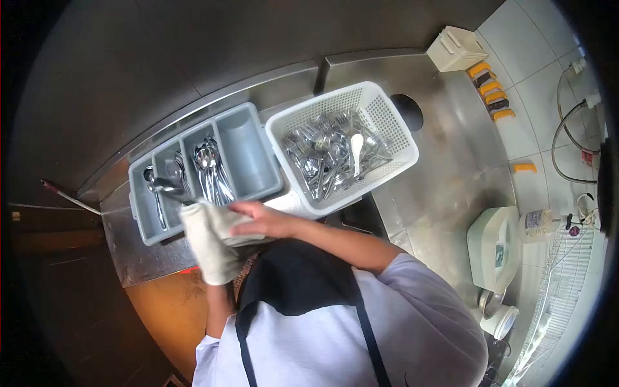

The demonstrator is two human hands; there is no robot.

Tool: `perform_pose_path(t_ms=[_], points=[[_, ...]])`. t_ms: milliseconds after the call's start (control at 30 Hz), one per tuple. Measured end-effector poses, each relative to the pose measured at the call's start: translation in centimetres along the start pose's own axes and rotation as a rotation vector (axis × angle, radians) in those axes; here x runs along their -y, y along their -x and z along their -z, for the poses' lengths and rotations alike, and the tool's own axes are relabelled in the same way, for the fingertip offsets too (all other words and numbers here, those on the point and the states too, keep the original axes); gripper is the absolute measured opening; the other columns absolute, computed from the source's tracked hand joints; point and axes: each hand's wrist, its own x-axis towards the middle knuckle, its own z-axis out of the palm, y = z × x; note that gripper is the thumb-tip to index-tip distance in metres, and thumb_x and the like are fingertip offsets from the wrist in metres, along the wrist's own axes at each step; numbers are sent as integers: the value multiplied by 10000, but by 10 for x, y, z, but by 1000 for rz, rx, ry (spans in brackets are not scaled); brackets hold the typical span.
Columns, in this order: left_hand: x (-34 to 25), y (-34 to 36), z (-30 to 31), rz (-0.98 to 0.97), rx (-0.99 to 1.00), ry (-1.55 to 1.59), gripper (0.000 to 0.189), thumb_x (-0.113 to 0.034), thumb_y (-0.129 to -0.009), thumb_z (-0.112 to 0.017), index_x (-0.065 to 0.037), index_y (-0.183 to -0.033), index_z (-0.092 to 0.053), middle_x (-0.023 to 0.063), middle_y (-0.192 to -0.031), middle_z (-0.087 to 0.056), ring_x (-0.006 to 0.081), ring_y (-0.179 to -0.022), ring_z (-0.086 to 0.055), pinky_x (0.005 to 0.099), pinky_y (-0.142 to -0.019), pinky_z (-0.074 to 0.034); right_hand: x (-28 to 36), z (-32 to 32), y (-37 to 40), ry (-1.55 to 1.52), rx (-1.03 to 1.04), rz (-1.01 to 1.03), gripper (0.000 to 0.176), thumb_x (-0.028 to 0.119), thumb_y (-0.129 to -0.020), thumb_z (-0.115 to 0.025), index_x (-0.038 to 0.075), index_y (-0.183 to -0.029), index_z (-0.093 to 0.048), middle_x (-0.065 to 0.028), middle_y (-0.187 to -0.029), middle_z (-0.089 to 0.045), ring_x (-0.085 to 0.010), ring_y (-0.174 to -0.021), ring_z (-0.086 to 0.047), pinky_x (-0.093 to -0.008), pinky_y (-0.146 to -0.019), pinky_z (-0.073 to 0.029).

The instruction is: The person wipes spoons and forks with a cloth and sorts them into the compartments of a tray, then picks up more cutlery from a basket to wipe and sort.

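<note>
A pale cloth (211, 251) is wrapped over my left hand, whose fingers are hidden; only the wrist and forearm show below. Blurred metal cutlery (171, 189) sticks out of the cloth's upper left end, over the grey cutlery tray (248, 138). My right hand (264, 220) grips the cloth's right side, thumb and fingers closed on it. In the tray's compartments lie metal spoons (209, 164) and other cutlery. To the right, a white perforated basket (393, 158) holds a jumble of forks and spoons, with a white spoon (356, 151) on top.
Orange-handled tools (491, 87) line the tiled wall beside a cream container (456, 48). A steel counter (445, 129) runs under the tray and basket, with a dark round hole (407, 111) behind the basket. A pale green-white bin (493, 248) stands at right, near a bottle (535, 226).
</note>
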Motion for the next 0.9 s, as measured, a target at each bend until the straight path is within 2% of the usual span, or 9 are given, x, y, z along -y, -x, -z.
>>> perform_pose_path(t_ms=[133, 267, 400, 467, 533, 633, 667, 800, 900], points=[[-81, 11, 32, -110, -149, 239, 301, -387, -1038, -498, -115, -1164, -534, 35, -1020, -564, 141, -949, -590, 339, -781, -531, 42, -26, -7, 322, 235, 129, 378, 182, -845, -788, 6, -1158, -669, -106, -998, -696, -182, -960, -658, -323, -887, -503], [-122, 16, 72, -343, -107, 139, 415, -377, -1012, -531, -52, -1269, -515, 96, -1210, -566, 205, -1101, -592, 375, -927, -531, 9, -38, -16, 479, 143, 366, 341, 78, -757, -777, 33, -1090, -721, -100, -986, -709, -261, -931, -681, -358, -858, -525], [-121, 20, 132, -648, -304, -545, 456, -320, -983, -567, -19, -1320, -503, 127, -1314, -555, 231, -1178, -591, 395, -1013, -513, 38, -50, -23, 458, 24, 637, 349, -12, -764, -740, 27, -1110, -718, -104, -998, -714, -247, -926, -689, -352, -823, -540], [-114, 24, 157, -818, -413, -869, 406, -293, -990, -569, -28, -1292, -511, 114, -1270, -564, 212, -1148, -594, 381, -1005, -506, 53, -58, -21, 353, 54, 579, 351, -4, -763, -749, 33, -1111, -717, -109, -958, -716, -250, -886, -696, -347, -821, -540], [-130, 31, 146, -422, -439, -308, 333, -317, -1013, -536, -42, -1201, -536, 89, -1121, -598, 184, -1048, -609, 362, -946, -516, 62, -64, -18, 275, 110, 505, 259, 139, -820, -760, 34, -1052, -716, -141, -869, -705, -280, -795, -700, -364, -770, -536], [-132, 30, 179, -480, -476, -172, 313, -343, -1026, -511, -53, -1139, -543, 66, -1021, -592, 176, -974, -618, 347, -885, -529, 79, -56, -8, 593, 474, 104, 327, 326, -874, -731, 18, -981, -698, -171, -815, -688, -313, -746, -684, -390, -702, -512], [-134, 31, 195, -460, -434, -134, 316, -348, -1018, -522, -52, -1128, -550, 64, -1008, -591, 172, -958, -617, 343, -877, -524, 32, -46, -10, 694, 503, 261, 442, 452, -893, -692, 11, -918, -683, -180, -766, -665, -332, -688, -632, -402, -646, -478], [-146, 37, 224, -272, -354, 181, 301, -324, -971, -573, -46, -1088, -578, 56, -949, -597, 164, -935, -614, 335, -846, -499, -2, -15, -3, 622, 617, -16, 398, 423, -921, -681, 25, -921, -711, -131, -763, -682, -278, -661, -626, -402, -641, -473], [-130, 33, 200, -436, -622, -512, 312, -329, -959, -578, -26, -1003, -635, 82, -952, -627, 193, -906, -605, 337, -806, -489, 40, -14, -16, 426, 606, -114, 325, 335, -977, -635, 33, -1062, -719, -84, -933, -730, -216, -838, -683, -347, -705, -516]])
